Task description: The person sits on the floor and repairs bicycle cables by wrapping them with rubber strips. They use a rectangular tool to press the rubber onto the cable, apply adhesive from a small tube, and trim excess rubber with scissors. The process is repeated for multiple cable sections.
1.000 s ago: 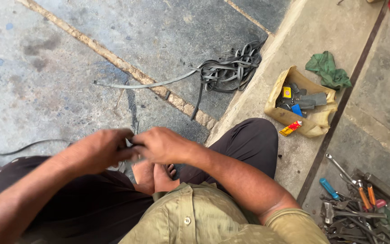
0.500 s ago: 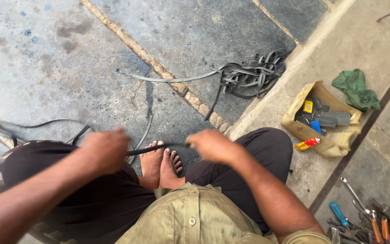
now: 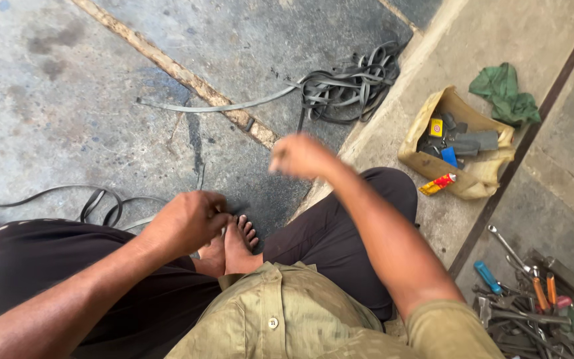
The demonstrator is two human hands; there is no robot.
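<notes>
1. Stained grey concrete floor (image 3: 88,100) with a rusty seam crossing it, pale raised step (image 3: 446,219) along the right edge — seen from above, over crossed legs and bare feet (image 3: 234,242).
2. Left hand (image 3: 187,223) curled shut low beside the feet, apparently pinching something thin; nothing of it actually visible, so contents impossible to tell.
3. Right hand (image 3: 300,156) raised above the floor, blurred by motion, fingers seemingly closed — hard to tell on what.
4. Loose dark rubber strips (image 3: 101,203) trailing on the floor just left of the left hand; tangled pile of strips (image 3: 350,83) near the step's edge.
5. Risk, as a judgement: a taut strip slipping free and snapping back, or snagging the toes.
6. On the step: open pouch (image 3: 460,143), green rag (image 3: 505,93), tools (image 3: 526,292) cut off at the bottom right corner.
</notes>
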